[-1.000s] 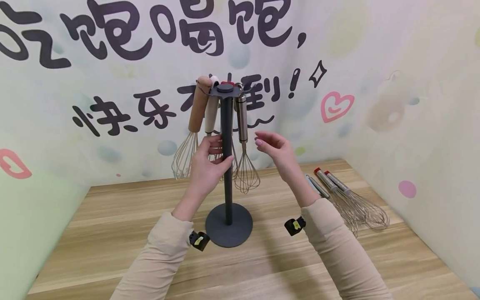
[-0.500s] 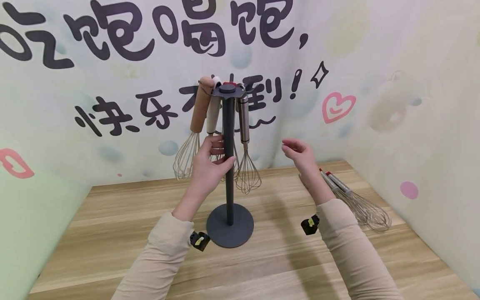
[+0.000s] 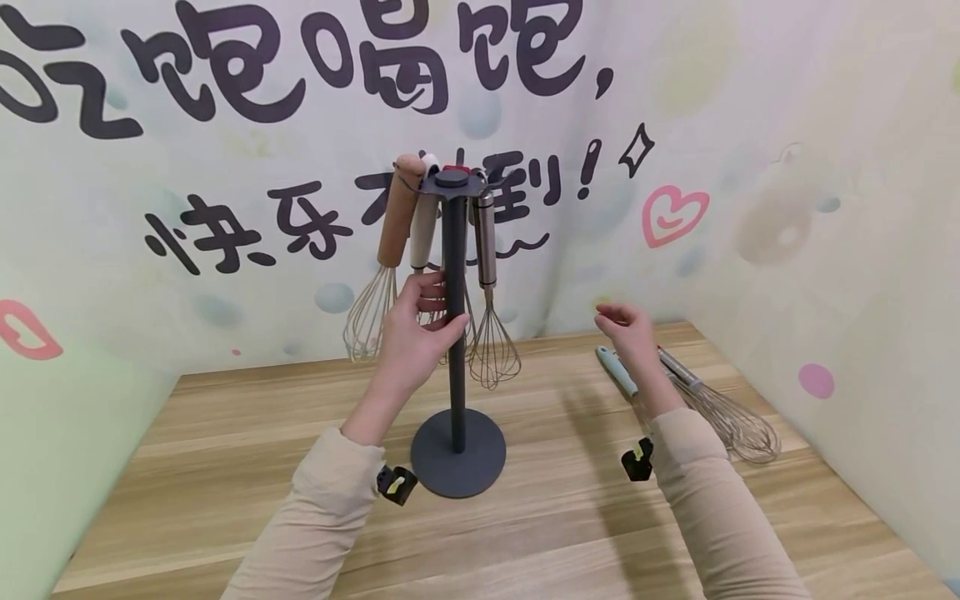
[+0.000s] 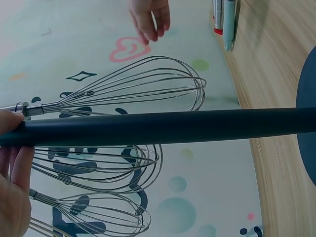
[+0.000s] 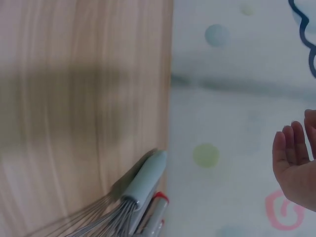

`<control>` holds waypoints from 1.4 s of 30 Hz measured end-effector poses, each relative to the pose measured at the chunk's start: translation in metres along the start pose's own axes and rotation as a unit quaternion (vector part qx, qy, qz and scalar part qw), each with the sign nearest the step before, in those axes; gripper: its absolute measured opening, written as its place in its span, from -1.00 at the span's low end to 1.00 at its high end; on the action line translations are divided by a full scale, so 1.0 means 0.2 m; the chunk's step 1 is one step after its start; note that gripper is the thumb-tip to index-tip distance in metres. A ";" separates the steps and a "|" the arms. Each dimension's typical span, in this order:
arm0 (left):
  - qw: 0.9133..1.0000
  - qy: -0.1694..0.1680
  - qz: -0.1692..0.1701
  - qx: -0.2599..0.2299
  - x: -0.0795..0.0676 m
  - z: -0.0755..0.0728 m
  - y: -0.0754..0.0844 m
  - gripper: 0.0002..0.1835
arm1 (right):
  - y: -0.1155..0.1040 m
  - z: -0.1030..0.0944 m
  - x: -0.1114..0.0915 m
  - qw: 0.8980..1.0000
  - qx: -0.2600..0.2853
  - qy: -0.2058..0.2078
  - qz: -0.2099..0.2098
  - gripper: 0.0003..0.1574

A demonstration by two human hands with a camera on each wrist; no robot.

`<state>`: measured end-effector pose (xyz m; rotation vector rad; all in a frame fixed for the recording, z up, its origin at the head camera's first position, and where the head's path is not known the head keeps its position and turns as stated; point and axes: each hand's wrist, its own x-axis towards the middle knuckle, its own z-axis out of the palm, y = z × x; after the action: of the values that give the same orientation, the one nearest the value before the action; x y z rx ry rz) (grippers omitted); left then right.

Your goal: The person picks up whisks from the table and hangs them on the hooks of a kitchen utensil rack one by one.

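Observation:
My left hand (image 3: 415, 337) grips the dark pole (image 3: 457, 383) of an upright whisk stand. From its top hooks hang a wooden-handled whisk (image 3: 400, 221), a white-handled whisk (image 3: 423, 233) and a steel-handled whisk (image 3: 486, 246). Another hanging whisk with a red end is partly hidden behind the pole. To the right, my right hand (image 3: 633, 340) is in the air with bent, relaxed fingers and nothing in them. Below it lies a whisk with a light blue handle (image 5: 147, 175), its wires partly behind my forearm in the head view.
Steel whisks (image 3: 731, 421) with red handle ends lie beside the light blue one at the table's right. The round stand base (image 3: 459, 475) rests on the wooden table (image 3: 247, 467). A printed wall (image 3: 300, 333) closes off the back, and another side rises at right.
My right hand has moved right and down, away from the hanging steel-handled whisk to above the whisks lying on the table. My left hand stays on the pole.

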<state>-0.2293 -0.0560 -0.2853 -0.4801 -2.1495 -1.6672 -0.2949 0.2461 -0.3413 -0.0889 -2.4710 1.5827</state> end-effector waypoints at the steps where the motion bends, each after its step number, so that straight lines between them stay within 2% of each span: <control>1: 1.000 -0.002 -0.002 -0.001 0.00 0.00 0.00 -0.46 | 0.02 -0.01 0.00 1.000 -0.006 0.001 0.003 -0.52; 10: 1.000 -0.001 0.002 0.003 0.00 0.00 0.01 -0.45 | 0.18 -0.05 0.01 0.998 -0.063 0.026 0.012 -0.54; 15: 1.000 -0.001 -0.001 0.003 0.00 0.00 0.00 -0.45 | 0.24 -0.07 -0.01 0.995 -0.089 0.035 0.039 -0.56; 18: 1.000 -0.003 -0.006 -0.002 0.00 0.00 0.00 -0.46 | 0.27 -0.07 -0.02 0.993 -0.098 0.042 0.040 -0.57; 24: 1.000 -0.009 -0.017 -0.008 0.00 -0.01 -0.01 -0.47 | 0.33 -0.08 -0.03 0.992 -0.117 0.032 0.040 -0.56; 32: 1.000 -0.010 -0.016 -0.009 -0.01 -0.01 0.00 -0.48 | 0.39 -0.08 -0.04 0.985 -0.168 0.021 0.026 -0.56; 42: 1.000 -0.008 -0.016 -0.009 -0.01 -0.01 0.00 -0.48 | 0.45 -0.09 -0.05 0.979 -0.200 0.021 0.027 -0.55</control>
<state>-0.2282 -0.0572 -0.2857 -0.4693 -2.1662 -1.7077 -0.2867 0.2979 -0.4166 -0.2476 -2.7347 1.0656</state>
